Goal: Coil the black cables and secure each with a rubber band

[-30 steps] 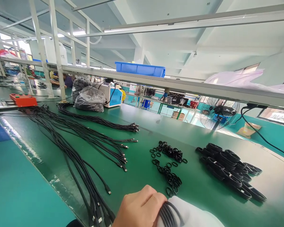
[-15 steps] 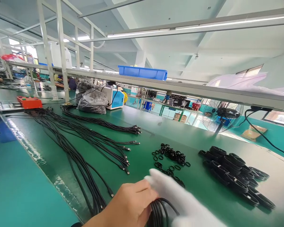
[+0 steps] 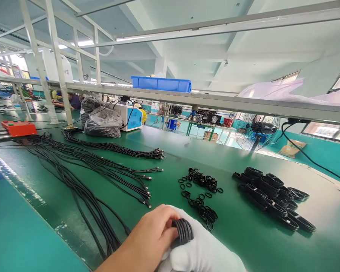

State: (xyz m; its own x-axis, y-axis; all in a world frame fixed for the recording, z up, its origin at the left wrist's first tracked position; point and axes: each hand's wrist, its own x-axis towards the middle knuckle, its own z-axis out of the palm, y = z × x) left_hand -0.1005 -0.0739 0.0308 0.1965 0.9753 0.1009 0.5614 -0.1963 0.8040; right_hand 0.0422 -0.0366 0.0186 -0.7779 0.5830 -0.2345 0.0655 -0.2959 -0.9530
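Note:
A coiled black cable (image 3: 183,231) is gripped between both hands at the bottom middle of the head view. My bare left hand (image 3: 154,234) closes its thumb and fingers on the coil's left side. Wrapped round the same coil from the right is my right hand (image 3: 204,245) in a white glove; part of its fingers is hidden behind the coil and left hand. Beyond the hands lie many small black rings (image 3: 202,179) in loose piles. Straight black cables (image 3: 87,204) with metal plugs stretch across the table to the left.
Finished-looking black coils (image 3: 272,196) are heaped at the right of the green table (image 3: 164,181). An orange box (image 3: 19,128) sits far left. Bagged black material (image 3: 103,121) and a white-blue machine (image 3: 130,117) stand behind. Overhead runs a shelf with a blue tray (image 3: 161,84).
The gloved right hand has come in around the coil, which now shows its turns bunched tightly together. The view has shifted slightly to the right.

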